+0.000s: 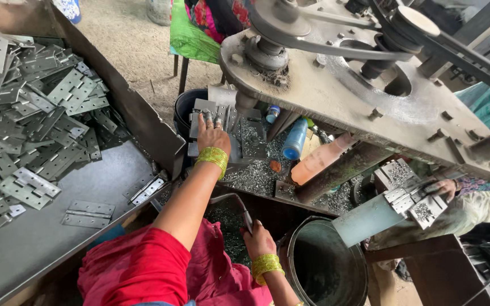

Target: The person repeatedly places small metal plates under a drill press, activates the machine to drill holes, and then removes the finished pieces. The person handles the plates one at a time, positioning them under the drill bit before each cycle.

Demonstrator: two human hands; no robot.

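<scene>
Right hand [258, 240] on curved grey lever [235, 205]; left hand [213, 136] over flat hinge [208, 109].

Short red sleeve [137, 266] on the left arm, ending above the elbow, loose and creased. Below it, at about five o'clock, magenta-pink cloth [214, 272] bunched over the lap. Stack of thin gold-green bangles [213, 158] round the left wrist, just under the left hand [213, 136]. Rings on the fingers [208, 118], at twelve o'clock from the bangles. Matching stack of bangles [265, 264] round the right wrist, below the right hand [258, 240]. Forearms otherwise bare.
</scene>
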